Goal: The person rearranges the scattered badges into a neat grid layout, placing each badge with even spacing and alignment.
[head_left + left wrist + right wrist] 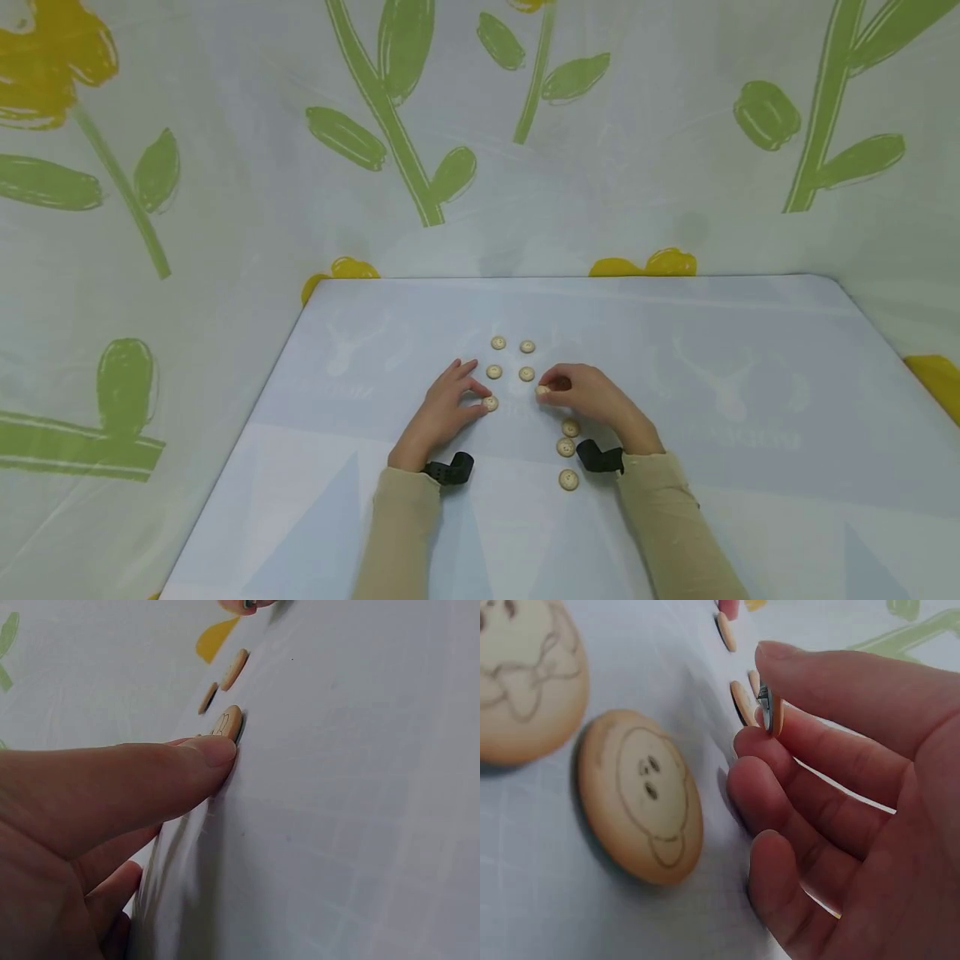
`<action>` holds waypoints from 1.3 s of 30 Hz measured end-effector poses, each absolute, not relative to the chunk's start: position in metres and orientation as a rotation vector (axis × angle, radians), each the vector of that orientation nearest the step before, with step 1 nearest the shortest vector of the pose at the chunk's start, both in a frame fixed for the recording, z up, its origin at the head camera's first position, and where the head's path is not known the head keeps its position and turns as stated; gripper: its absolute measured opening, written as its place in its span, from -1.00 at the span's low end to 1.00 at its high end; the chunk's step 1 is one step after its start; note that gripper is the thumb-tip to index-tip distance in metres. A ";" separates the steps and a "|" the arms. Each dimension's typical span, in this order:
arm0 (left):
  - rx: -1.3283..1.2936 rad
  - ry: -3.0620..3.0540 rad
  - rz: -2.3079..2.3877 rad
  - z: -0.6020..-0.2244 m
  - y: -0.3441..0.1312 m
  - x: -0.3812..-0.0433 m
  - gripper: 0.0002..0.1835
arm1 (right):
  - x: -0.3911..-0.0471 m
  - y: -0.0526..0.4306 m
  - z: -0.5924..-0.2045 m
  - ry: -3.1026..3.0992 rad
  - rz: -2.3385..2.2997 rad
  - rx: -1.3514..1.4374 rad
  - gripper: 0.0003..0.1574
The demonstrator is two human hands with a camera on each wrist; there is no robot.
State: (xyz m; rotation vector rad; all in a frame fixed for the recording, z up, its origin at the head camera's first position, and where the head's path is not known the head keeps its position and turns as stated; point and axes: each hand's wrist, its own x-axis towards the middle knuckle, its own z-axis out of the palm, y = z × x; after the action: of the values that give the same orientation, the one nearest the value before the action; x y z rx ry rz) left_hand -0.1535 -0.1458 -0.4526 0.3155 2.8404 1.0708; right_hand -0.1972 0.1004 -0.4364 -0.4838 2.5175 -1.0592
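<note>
My left hand (444,408) has its thumb and index finger at the edges of a round tan disc (230,720) that lies on the table; its other fingers spread away. In the left wrist view the thumb covers part of this disc. My right hand (592,393) pinches another tan disc (542,389) between thumb and fingers. Seen edge-on in the right wrist view, that held disc (777,715) shows a grey, shiny back. Ahead of the hands, a far pair of discs (498,342) and a nearer pair with a left disc (493,372) lie on the table.
Beside my right wrist lie more discs in a column, among them a cartoon-faced disc (641,796) and the nearest disc (568,480). The pale table (315,492) meets a flower-patterned curtain (247,125) at its back and sides.
</note>
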 end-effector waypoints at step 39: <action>0.285 2.836 1.078 -0.453 -0.145 -0.153 -0.87 | -0.185 0.072 -0.441 2.676 -0.791 -0.700 -0.77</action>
State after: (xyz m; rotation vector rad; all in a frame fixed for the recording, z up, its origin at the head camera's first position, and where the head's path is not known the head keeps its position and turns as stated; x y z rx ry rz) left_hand -0.1533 -0.1454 -0.4534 0.2851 2.8360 1.0780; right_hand -0.1853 0.0723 -0.4406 -0.6997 2.6760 -0.7907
